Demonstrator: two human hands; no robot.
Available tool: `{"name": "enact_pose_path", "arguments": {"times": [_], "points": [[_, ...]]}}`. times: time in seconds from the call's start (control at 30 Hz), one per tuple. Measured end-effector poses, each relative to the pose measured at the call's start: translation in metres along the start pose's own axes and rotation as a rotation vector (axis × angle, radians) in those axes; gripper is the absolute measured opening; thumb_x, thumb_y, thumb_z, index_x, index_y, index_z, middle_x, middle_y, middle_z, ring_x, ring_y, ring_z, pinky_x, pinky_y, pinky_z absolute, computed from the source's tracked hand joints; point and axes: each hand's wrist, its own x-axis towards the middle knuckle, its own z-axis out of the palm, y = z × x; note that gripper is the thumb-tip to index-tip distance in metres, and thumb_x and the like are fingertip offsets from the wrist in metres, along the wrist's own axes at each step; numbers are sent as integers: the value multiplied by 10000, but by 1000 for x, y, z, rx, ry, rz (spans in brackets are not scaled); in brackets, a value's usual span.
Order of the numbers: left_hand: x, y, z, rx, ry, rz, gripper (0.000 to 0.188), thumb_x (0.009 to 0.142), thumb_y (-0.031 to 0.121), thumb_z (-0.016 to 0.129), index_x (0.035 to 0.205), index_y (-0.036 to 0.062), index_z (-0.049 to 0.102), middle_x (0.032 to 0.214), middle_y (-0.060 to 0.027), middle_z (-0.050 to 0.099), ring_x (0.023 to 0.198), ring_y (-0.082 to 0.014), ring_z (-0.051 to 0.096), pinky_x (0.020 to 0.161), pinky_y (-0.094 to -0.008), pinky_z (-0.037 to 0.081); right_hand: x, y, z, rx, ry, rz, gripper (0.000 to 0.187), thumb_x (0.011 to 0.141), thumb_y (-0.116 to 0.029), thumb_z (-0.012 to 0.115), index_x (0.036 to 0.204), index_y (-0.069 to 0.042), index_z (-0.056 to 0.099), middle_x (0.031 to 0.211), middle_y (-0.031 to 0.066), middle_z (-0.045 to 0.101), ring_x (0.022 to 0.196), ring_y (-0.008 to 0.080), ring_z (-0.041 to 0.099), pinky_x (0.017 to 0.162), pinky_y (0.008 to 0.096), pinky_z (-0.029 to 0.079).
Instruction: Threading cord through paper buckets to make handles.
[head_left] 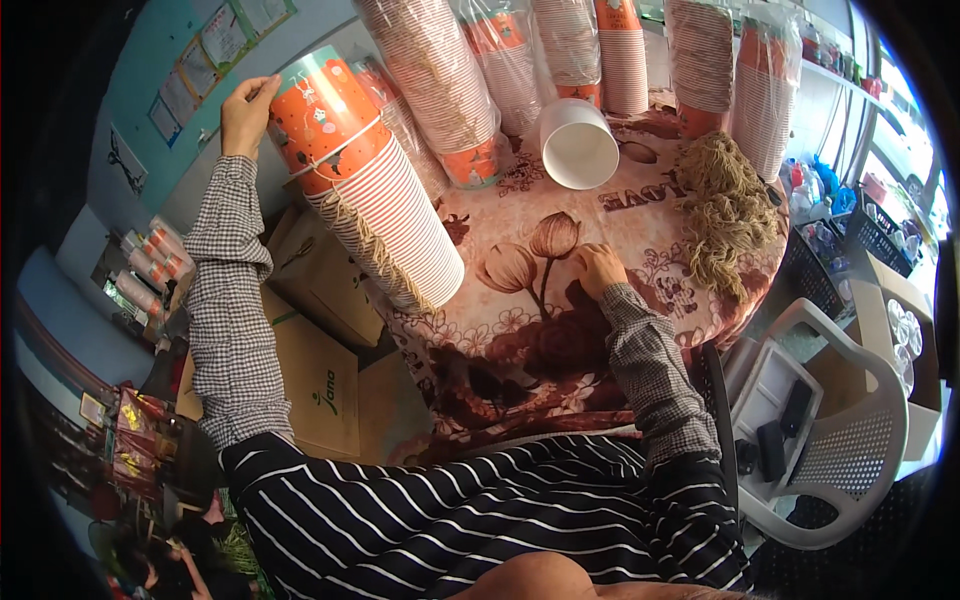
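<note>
A tall stack of nested paper cups leans at the left side of the table, orange printed cup uppermost. My left hand has its fingers closed at the upper edge of that cup. A pale cord circles the cup, and braided tan twine runs down the stack's side. Over the tablecloth's flower print, my right hand rests with bent, closed fingers; what they hold, if anything, is hidden. A white-lined paper cup lies on its side beyond it, mouth facing me.
Several plastic-wrapped cup stacks line the table's far side. A heap of tan twine lies on the patterned tablecloth at right. Cardboard boxes stand low at left; a white plastic chair and dark crates are at right.
</note>
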Motion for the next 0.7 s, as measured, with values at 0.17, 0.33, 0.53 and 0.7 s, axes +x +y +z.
{"name": "enact_pose_path", "arguments": {"times": [0.17, 0.33, 0.53, 0.7], "points": [[-16, -6, 11, 65, 7, -55, 317, 879, 271, 686, 1010, -15, 660, 919, -26, 662, 840, -82, 588, 763, -224, 458, -3, 1, -4, -12, -9, 5, 263, 889, -241, 545, 1025, -36, 638, 1120, 121, 619, 1110, 311, 516, 975, 398, 405], [-21, -22, 9, 99, 6, 9, 336, 855, 304, 702, 990, -2, 669, 918, -50, 671, 843, -116, 604, 758, -254, 472, -1, -1, -4, 6, -4, 3, 265, 882, -243, 550, 1023, -35, 636, 1116, 119, 619, 1113, 312, 514, 975, 398, 403], [-26, -27, 12, 113, 31, 21, 351, 841, 329, 710, 992, 14, 681, 936, -61, 678, 860, -139, 614, 780, -274, 477, -2, -2, -3, -8, 5, 11, 264, 873, -236, 558, 1025, -35, 635, 1139, 116, 614, 1131, 306, 507, 985, 398, 400], [-27, -22, 16, 178, 83, -12, 354, 830, 345, 716, 963, 18, 695, 892, -64, 690, 854, -148, 632, 773, -284, 483, -1, 0, -2, -10, -18, 19, 271, 868, -237, 565, 1036, -35, 633, 1149, 113, 611, 1145, 305, 501, 993, 401, 395]]}}
